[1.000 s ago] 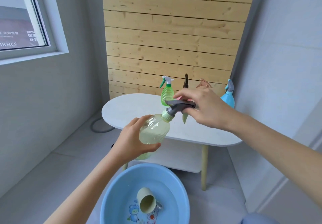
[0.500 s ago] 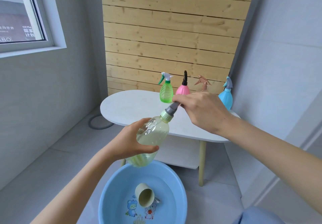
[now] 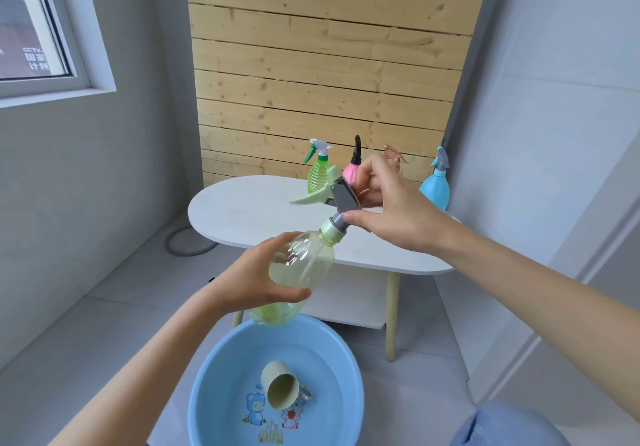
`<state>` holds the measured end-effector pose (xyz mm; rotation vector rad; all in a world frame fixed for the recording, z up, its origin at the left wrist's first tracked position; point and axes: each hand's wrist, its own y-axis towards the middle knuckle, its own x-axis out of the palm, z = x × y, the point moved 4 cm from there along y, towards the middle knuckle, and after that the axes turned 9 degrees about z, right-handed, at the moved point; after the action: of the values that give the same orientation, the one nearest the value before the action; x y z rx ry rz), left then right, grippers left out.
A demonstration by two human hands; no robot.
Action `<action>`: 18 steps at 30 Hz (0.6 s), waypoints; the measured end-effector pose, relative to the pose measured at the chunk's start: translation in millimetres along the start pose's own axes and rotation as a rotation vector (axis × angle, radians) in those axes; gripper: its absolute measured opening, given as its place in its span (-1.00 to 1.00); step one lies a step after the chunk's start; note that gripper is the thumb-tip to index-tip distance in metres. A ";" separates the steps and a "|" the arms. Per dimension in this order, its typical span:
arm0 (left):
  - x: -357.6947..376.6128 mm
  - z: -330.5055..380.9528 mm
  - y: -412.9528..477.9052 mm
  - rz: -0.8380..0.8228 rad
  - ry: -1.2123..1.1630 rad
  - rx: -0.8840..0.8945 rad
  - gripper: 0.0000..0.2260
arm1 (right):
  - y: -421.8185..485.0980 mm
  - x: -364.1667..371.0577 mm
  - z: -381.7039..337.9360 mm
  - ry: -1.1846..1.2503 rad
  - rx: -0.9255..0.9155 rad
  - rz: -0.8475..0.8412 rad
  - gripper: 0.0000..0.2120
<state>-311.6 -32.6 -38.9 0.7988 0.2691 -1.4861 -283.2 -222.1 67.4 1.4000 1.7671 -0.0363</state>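
A pale yellow-green spray bottle (image 3: 298, 269) is tilted in mid-air above a blue basin (image 3: 214, 386). My left hand (image 3: 256, 279) grips the bottle's round body from the left. Its grey spray head (image 3: 343, 199) with a light green trigger points up and left. My right hand (image 3: 391, 206) holds that head, thumb on the grey collar and fingers curled round its top. The basin sits on the floor with water and a beige cup (image 3: 280, 388) lying on its side inside.
A white oval table (image 3: 249, 210) stands behind the bottle, with a lower shelf. At its back stand a green spray bottle (image 3: 318, 171), a pink one (image 3: 351, 168), a brownish sprayer (image 3: 394, 158) and a blue one (image 3: 435, 185). A grey hose loop (image 3: 187, 244) lies on the floor.
My right hand has turned the spray head, so its green trigger now points left into view. The bottle stays tilted in my left hand above the basin.
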 end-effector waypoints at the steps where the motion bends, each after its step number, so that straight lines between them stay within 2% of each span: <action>1: 0.2 -0.8 -0.4 -0.001 0.003 0.000 -0.23 | -1.1 -1.4 -0.9 0.022 -0.005 -0.019 -0.57; 3: 0.2 -2.3 -1.5 0.000 0.013 0.001 -0.27 | -2.7 -3.4 0.2 0.025 -0.013 -0.074 -0.56; 7: -1.1 -5.6 -1.8 0.025 0.047 -0.001 -0.30 | -2.1 -2.4 4.6 -0.008 -0.079 -0.109 -0.69; 11: 0.1 -12.8 -3.0 0.048 0.055 -0.030 -0.28 | -3.2 -1.0 7.1 0.004 -0.047 -0.105 -0.56; 13: 0.1 -16.6 -4.4 0.070 0.066 -0.040 -0.26 | -0.7 -4.9 8.3 0.060 0.054 -0.100 -0.61; 15: 0.3 -17.5 -5.0 0.091 0.081 -0.038 -0.27 | 0.9 -6.8 13.8 0.163 0.264 -0.128 -0.73; 17: 0.5 -15.8 -4.2 0.112 0.097 -0.033 -0.31 | -1.3 -4.7 14.9 0.221 0.463 -0.222 -0.68; 18: 0.9 -14.0 -3.7 0.113 0.108 -0.025 -0.32 | -2.5 -3.1 14.4 0.184 0.485 -0.268 -0.66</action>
<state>-310.8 -24.2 -50.7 0.8617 0.3180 -1.3330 -276.7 -232.7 59.1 1.5218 2.1885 -0.5249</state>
